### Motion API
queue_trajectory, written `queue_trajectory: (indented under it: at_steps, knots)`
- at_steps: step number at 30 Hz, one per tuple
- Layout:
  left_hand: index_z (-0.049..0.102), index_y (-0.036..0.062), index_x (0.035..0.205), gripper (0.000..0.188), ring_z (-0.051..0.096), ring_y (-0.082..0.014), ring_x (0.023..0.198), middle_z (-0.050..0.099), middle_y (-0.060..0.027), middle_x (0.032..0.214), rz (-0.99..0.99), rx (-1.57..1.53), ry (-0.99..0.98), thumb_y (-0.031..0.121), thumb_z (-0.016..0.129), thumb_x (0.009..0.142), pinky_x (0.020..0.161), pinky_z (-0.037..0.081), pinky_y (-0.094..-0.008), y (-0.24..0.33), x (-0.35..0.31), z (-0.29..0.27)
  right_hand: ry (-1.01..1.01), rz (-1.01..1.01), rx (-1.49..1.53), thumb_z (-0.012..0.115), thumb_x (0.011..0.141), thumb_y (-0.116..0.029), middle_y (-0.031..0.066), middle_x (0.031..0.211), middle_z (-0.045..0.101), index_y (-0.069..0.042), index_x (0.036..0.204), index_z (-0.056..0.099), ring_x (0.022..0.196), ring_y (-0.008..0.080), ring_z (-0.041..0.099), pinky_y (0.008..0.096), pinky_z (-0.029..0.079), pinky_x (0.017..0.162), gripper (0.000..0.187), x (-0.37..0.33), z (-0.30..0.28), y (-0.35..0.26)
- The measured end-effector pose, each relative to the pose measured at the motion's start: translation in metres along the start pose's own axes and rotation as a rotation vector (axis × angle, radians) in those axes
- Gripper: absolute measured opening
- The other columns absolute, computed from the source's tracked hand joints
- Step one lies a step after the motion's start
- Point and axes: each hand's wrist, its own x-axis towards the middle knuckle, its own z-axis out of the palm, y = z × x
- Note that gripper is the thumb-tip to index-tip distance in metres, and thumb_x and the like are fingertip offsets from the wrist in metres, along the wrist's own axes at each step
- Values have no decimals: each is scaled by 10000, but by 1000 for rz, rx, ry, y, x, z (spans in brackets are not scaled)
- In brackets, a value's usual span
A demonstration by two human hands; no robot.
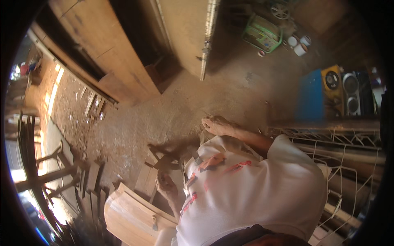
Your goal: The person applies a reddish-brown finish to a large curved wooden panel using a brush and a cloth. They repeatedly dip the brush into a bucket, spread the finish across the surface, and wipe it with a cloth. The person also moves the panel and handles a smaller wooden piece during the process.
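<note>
My right hand (212, 124) is in front of my chest, its fingers curled closed. Whatever may be inside it is too small to make out. Lower and to the left, my left hand (166, 183) hangs beside my white shirt, close to a dark wooden frame (166, 162). Its fingers are shaded and blurred, so their grip is unclear. Just left of that hand lies a pale, curved wooden panel (129, 211). On the panel rests a small brush-like object (154, 222).
Tall wooden boards (100, 37) stand at the upper left, beside a door-like panel (186, 33). A green basket (262, 35) and white tins (300, 49) sit at the far right. Nearer are speakers (351, 88) and a white metal rack (340, 172). Offcuts (92, 176) lie left.
</note>
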Motion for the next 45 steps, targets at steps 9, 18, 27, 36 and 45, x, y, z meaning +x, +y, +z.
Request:
queue_trajectory:
  at_steps: [9, 18, 27, 36, 45]
  knots:
    - [625, 6, 1225, 278, 645, -357, 872, 657, -176, 1005, 132, -41, -396, 166, 607, 998, 760, 529, -438, -50, 63, 75, 187, 87, 113, 582, 960, -229, 225, 1044, 710, -38, 1153, 649, 963, 400, 693, 482, 532, 864, 279, -97, 41, 53]
    - [602, 78, 1074, 250, 569, -274, 782, 571, -101, 888, -221, -135, -780, 315, 588, 995, 677, 478, -394, -18, 66, 198, 193, 347, 118, 601, 950, -301, 198, 1065, 691, -56, 1084, 647, 1003, 386, 667, 476, 519, 897, 283, -122, -23, 139]
    - [579, 150, 923, 320, 494, -190, 691, 484, -26, 772, -646, -296, -904, 463, 570, 991, 594, 428, -349, 66, 101, 348, 476, 814, 254, 573, 962, -258, 231, 1082, 686, -59, 1210, 633, 1047, 411, 661, 503, 520, 903, 323, -213, -164, 250]
    - [556, 222, 772, 445, 419, -106, 601, 398, 49, 655, -680, -403, -1176, 611, 551, 987, 511, 377, -305, 190, 218, 531, 1295, 413, -100, 676, 971, -223, 260, 1434, 520, -5, 1476, 449, 1316, 420, 518, 486, 454, 1093, 595, -239, -428, 280]
    - [290, 107, 1610, 966, 315, -298, 1494, 275, -148, 1661, -626, -678, -1574, 792, 384, 935, 1230, 227, -456, 522, 244, 805, 1586, 170, -419, 673, 957, -355, 281, 1549, 403, 68, 1538, 342, 1434, 435, 410, 489, 345, 1184, 791, -215, -667, 334]
